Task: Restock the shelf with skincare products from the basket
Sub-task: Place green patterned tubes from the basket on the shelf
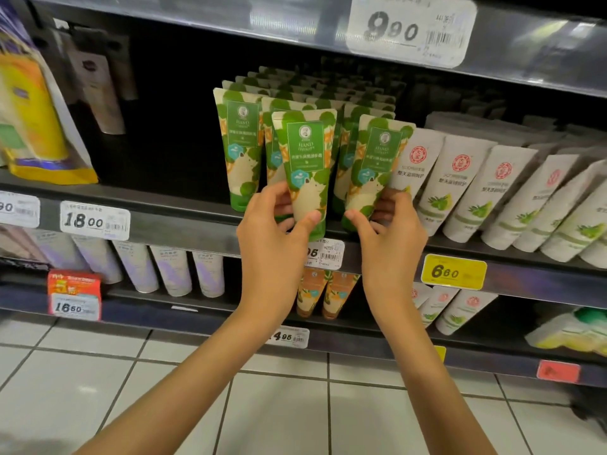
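A white price label (410,29) reading 9.80 is at the upper right. At the left are a white label (95,221) reading 18.00 and a red and white tag (74,295) reading 16.60. A yellow label (454,271) reads 6.60 at the right. White floor tiles (98,389) fill the bottom.

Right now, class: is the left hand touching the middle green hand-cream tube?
Touching. The head view shows the left hand pinching the middle green tube near its lower end, thumb on the front and fingers curled behind.
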Tool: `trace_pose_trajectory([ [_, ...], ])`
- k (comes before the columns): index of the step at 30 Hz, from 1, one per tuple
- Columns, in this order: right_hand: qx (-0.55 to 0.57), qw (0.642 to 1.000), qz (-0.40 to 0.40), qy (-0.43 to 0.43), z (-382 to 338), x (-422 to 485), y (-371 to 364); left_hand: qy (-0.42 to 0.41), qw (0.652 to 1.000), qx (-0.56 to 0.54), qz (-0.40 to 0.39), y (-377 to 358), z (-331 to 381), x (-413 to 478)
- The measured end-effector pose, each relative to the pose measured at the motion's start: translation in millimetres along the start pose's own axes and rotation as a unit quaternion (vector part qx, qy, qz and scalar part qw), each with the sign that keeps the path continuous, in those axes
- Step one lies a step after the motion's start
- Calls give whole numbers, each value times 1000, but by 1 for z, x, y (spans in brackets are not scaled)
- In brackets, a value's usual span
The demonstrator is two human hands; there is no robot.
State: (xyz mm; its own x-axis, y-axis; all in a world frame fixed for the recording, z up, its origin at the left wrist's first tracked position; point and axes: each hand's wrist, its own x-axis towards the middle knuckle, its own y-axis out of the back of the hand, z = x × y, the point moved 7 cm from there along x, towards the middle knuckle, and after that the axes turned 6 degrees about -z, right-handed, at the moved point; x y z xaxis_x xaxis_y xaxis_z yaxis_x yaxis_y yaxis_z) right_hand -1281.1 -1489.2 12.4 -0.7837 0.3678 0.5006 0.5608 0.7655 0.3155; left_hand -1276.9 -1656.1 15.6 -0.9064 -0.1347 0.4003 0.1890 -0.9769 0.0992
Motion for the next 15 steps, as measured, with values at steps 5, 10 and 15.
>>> trace_pose_trajectory([
  [5, 10, 1000, -7, 4, 1, 0, -3, 6, 1000, -6, -14, 1, -3, 2],
  [10, 2, 1000, -20, 3, 0, -1, -5, 19, 1000, -8, -14, 3, -7, 3],
  [15, -19, 998, 39, 43, -17, -18, 11, 32, 998, -38, -30, 3, -5, 3],
])
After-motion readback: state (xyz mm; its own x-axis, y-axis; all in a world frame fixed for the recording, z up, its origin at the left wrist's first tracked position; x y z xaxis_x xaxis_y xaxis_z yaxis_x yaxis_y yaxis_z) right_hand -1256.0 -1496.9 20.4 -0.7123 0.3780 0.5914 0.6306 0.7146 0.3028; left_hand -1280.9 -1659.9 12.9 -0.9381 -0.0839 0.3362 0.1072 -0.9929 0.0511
